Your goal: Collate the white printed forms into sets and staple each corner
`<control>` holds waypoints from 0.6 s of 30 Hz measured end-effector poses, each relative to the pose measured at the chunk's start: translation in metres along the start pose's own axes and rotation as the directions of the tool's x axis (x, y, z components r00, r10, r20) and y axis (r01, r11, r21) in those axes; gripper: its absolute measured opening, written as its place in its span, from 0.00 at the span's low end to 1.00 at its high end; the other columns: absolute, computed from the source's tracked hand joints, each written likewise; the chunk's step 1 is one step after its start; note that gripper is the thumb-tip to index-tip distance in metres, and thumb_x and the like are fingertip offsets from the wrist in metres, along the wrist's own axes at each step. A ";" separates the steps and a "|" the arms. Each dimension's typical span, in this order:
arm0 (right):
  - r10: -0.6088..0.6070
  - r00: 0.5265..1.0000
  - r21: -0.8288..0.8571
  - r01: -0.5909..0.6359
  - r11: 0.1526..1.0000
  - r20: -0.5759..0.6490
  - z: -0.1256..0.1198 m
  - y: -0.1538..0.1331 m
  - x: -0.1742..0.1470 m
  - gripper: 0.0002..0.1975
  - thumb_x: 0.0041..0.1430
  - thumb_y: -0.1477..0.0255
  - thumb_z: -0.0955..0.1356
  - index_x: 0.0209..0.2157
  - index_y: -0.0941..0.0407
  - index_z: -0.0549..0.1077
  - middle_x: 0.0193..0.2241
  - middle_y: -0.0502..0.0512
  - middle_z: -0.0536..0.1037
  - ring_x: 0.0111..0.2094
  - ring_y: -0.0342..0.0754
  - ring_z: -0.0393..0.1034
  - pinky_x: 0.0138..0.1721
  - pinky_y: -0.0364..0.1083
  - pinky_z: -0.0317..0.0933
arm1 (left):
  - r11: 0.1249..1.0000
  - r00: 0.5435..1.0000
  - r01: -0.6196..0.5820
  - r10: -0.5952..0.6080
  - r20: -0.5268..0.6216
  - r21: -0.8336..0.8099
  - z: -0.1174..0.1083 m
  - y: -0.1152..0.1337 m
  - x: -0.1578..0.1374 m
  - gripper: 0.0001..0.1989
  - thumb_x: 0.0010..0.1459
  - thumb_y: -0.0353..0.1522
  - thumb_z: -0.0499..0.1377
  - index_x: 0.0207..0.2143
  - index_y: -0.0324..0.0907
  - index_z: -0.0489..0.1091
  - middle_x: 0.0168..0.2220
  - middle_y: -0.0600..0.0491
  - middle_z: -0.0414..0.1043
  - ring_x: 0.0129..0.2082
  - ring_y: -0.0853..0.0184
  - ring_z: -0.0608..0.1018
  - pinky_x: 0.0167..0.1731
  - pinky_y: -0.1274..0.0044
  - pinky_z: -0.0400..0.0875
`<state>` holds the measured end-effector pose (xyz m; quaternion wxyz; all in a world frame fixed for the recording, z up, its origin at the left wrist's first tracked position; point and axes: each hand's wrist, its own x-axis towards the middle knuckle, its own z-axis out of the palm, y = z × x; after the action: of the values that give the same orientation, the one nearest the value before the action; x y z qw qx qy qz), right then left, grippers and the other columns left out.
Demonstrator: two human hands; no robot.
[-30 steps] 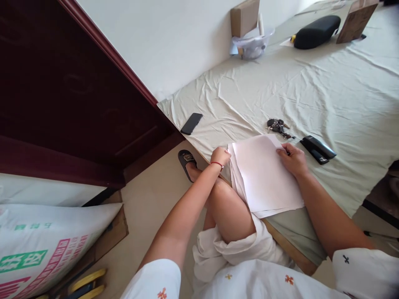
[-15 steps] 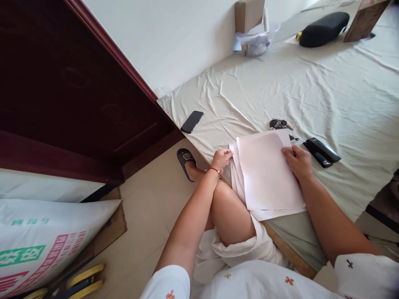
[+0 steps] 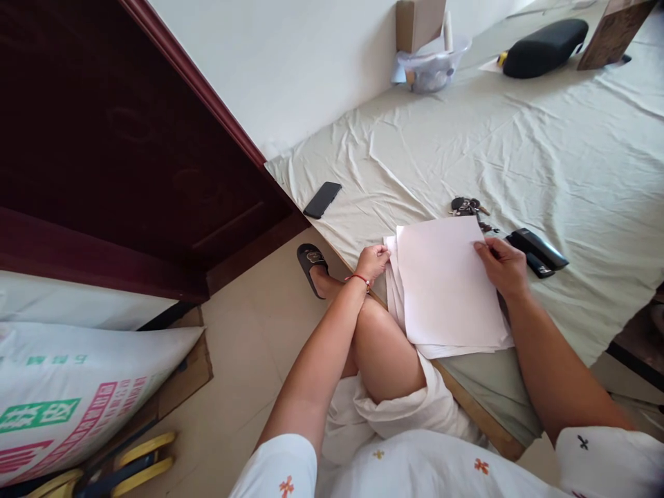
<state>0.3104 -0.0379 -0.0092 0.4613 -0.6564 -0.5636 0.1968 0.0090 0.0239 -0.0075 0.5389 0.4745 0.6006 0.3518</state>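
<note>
A loose stack of white paper sheets lies over the front edge of the cloth-covered surface, its layers slightly fanned at the left and bottom. My left hand pinches the left edge of the lower sheets near their top corner. With thumb and bent fingers, my right hand grips the upper right edge of the top sheet. Just right of that hand sits a black stapler. A bunch of keys rests beyond the top edge of the paper, partly covered by it.
A black phone lies near the left edge of the pale green cloth. Along the wall stand a clear plastic basket and a cardboard box. A black case is farther right. A printed sack leans at lower left.
My right hand has shifted slightly right and up, its fingers now more bent at the sheet's edge. The top sheet has turned slightly against those below. My left hand keeps its pinch.
</note>
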 end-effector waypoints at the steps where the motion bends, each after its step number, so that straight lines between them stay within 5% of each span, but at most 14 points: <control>1: -0.008 1.000 -0.007 0.008 1.000 0.020 0.000 0.001 -0.001 0.19 0.62 0.51 0.68 0.35 0.53 0.78 0.24 0.48 0.68 0.26 0.44 0.59 0.29 0.45 0.56 | 1.000 1.000 -0.001 0.001 0.008 0.007 0.000 0.000 -0.001 0.08 0.53 0.35 0.66 0.32 0.37 0.76 0.21 0.59 0.66 0.19 0.76 0.62 0.22 0.81 0.57; 7: -0.016 0.991 0.054 0.009 0.998 0.134 0.007 0.010 -0.002 0.20 0.62 0.50 0.68 0.38 0.53 0.79 0.24 0.47 0.68 0.25 0.43 0.58 0.27 0.44 0.52 | 0.999 0.999 -0.006 0.005 0.037 0.033 0.001 0.004 -0.003 0.09 0.54 0.36 0.65 0.30 0.38 0.75 0.21 0.59 0.66 0.20 0.75 0.62 0.22 0.81 0.56; 18: -0.007 0.994 0.010 0.006 1.000 0.108 0.004 0.015 0.002 0.20 0.60 0.51 0.69 0.39 0.53 0.81 0.26 0.48 0.73 0.26 0.45 0.62 0.29 0.44 0.55 | 0.998 0.999 -0.016 0.014 0.028 0.053 0.001 0.003 -0.001 0.13 0.62 0.37 0.58 0.27 0.39 0.70 0.22 0.58 0.66 0.16 0.77 0.58 0.20 0.79 0.52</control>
<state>0.3161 -0.0335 -0.0233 0.4340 -0.6407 -0.5888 0.2332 0.0104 0.0237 -0.0048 0.5317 0.4980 0.5986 0.3331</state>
